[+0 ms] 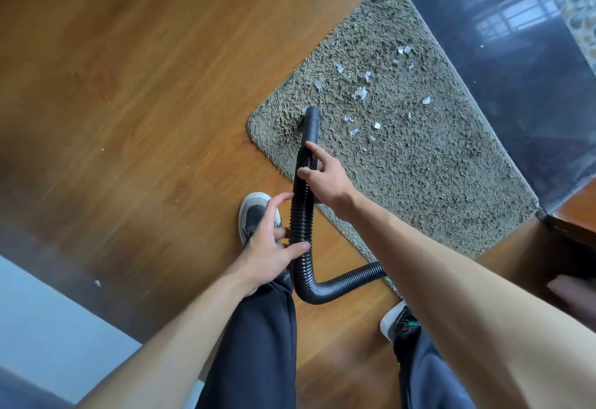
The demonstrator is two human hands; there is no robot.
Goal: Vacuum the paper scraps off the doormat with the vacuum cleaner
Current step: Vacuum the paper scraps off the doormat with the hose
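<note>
Perhaps fifteen white paper scraps [361,92] dotted one shaggy beige doormat [419,166]; left hand [267,241] and right hand [325,179] curled fingers round one black ribbed hose [302,215].

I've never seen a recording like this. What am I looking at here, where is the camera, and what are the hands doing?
No robot here: a person wears one wide-angle camera on the head, so the single picture looks down along both bare arms to the floor. The right hand grips a black ribbed vacuum hose near its smooth nozzle, whose tip sits on a shaggy doormat close to its left corner. The left hand touches the hose lower down with thumb and index finger; whether it truly grips is unclear. White paper scraps lie scattered on the mat beyond the nozzle. The mat lies on a wooden floor, and the person's shoes show below. The vacuum cleaner's body is out of view.
</note>
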